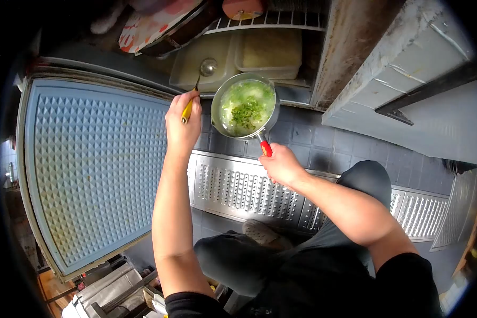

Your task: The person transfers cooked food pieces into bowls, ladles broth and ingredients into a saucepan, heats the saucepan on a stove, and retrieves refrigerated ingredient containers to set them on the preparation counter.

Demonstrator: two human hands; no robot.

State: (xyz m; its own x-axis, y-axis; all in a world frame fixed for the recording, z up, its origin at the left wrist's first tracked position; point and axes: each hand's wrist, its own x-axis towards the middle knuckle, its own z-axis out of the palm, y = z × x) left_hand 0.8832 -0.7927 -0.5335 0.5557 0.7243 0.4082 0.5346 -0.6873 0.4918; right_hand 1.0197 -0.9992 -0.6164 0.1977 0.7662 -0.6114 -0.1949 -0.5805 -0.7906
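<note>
My left hand (184, 124) is closed around the yellow handle of a ladle (208, 67), whose round metal bowl points away from me, over a pale plastic tub (188, 61). In my right hand (282, 165) is the red handle of a saucepan (215, 119), held out in front of my knees. Pale liquid fills much of the pan, with chopped greens (246, 110) floating in it. The ladle's bowl is apart from the pan, to its upper left.
An open fridge door (98, 169) with a dimpled blue inner panel stands at my left. Inside the low cabinet sit a second pale tub (268, 53) and a wire shelf (275, 20). A metal drain grate (244, 185) crosses the tiled floor. A grey cabinet (434, 111) is at right.
</note>
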